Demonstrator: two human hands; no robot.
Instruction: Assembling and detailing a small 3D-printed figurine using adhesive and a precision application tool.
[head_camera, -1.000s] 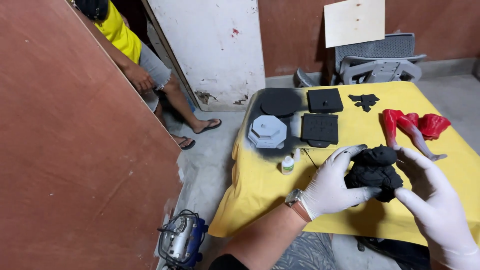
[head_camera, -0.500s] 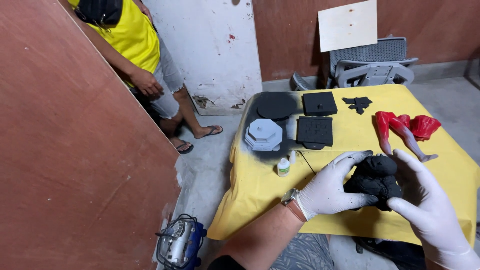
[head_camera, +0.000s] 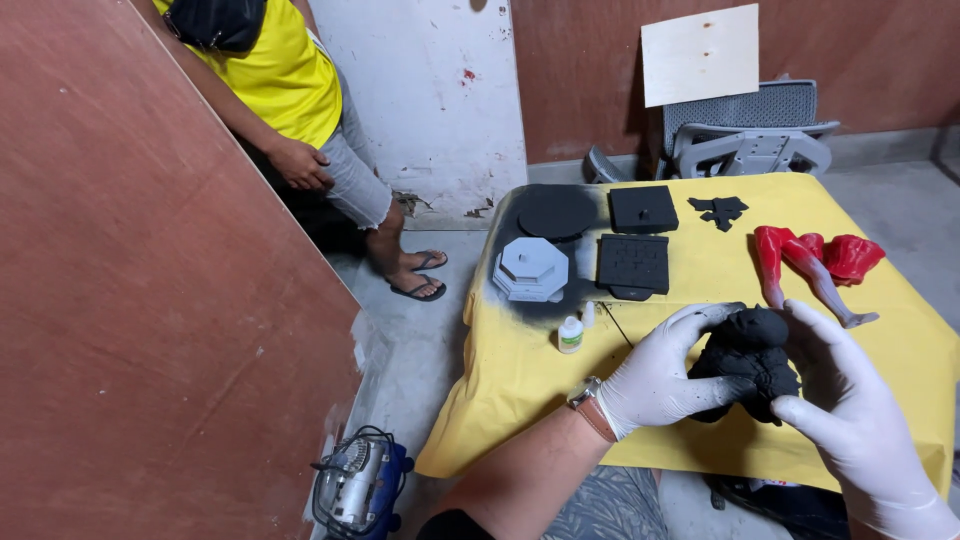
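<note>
Yellow cloth covers the table (head_camera: 700, 290), above whose near edge a lumpy black figure torso (head_camera: 748, 365) is held upright, long axis near vertical. It is clasped between 2 gloved hands: the left hand (head_camera: 660, 380) curled round its left flank, the right hand (head_camera: 850, 410) cupped against its right, both equally close.
</note>
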